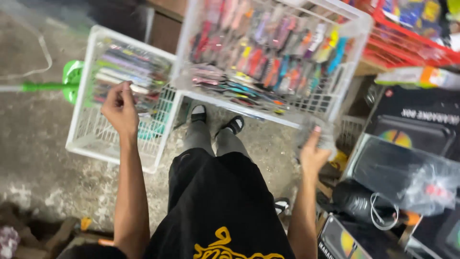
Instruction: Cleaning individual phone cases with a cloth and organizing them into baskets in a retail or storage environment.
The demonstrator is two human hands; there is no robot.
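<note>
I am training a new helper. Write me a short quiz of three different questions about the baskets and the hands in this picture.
1. True or false: the left hand is over the smaller white basket.
2. Which hand grips the corner of the large white basket? A) left B) right C) neither
3. What colour is the basket at the upper right?

Key:
1. True.
2. B, the right hand.
3. Red.
</note>
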